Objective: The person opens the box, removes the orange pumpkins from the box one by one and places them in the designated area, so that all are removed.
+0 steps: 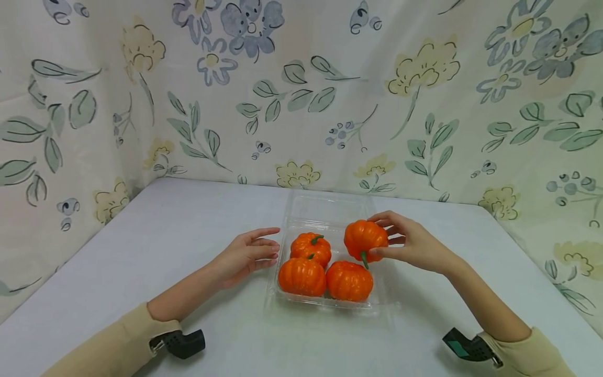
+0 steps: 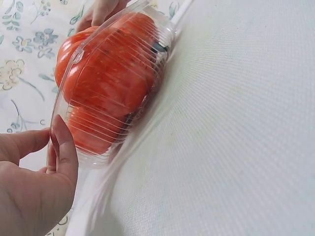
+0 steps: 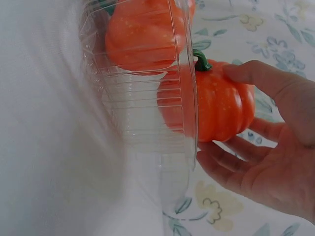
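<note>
A clear plastic clamshell container (image 1: 335, 303) rests on the table with its lid folded back. Three small orange toy pumpkins sit in it: a front-left pumpkin (image 1: 302, 277), a front-right pumpkin (image 1: 349, 281) and a back-left pumpkin (image 1: 308, 248). My right hand (image 1: 414, 242) grips a fourth, held pumpkin (image 1: 361, 238) from its right side, over the back-right part of the container. Its green stem points toward me in the head view. At the container's left edge, my left hand (image 1: 247, 256) pinches the rim between thumb and fingers, as the left wrist view (image 2: 42, 187) shows.
The open lid (image 1: 330, 208) lies flat behind the container on the white table (image 1: 198, 220). A flowered curtain (image 1: 292, 136) hangs behind the table and along both sides. Each sleeve cuff carries a black wrist device (image 1: 181, 344).
</note>
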Motion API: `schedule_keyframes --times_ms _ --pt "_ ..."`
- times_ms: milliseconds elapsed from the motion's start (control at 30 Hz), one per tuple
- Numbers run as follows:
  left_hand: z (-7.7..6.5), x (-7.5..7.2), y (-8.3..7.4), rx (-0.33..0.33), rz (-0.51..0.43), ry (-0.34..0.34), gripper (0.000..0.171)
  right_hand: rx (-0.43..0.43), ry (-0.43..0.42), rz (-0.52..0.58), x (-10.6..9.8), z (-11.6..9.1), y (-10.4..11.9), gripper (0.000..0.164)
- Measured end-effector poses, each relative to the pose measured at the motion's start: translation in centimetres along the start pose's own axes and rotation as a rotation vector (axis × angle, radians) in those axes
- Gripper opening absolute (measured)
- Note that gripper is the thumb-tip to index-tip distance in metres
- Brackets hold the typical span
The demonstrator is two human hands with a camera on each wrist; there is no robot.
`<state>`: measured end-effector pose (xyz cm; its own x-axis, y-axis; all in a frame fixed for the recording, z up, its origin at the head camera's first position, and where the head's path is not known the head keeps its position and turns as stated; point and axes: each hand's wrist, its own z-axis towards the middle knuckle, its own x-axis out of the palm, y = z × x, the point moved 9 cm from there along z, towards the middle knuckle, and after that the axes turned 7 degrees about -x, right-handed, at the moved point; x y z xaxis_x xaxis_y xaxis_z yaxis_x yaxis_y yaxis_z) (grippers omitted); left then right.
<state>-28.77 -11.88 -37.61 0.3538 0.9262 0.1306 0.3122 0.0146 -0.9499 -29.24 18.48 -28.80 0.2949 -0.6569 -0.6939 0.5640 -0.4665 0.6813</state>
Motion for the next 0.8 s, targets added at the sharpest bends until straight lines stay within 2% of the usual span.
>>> schedule_keyframes --times_ms 400,800 --pt "0.2 -0.1 0.2 0.002 -0.014 0.003 0.061 -0.01 0.012 0.013 -0.4 -0.1 -0.2 0.064" --pt "0.1 0.0 0.0 -0.002 -0.016 -0.004 0.061 0.01 0.024 0.013 -1.3 -0.4 -0.1 0.06"
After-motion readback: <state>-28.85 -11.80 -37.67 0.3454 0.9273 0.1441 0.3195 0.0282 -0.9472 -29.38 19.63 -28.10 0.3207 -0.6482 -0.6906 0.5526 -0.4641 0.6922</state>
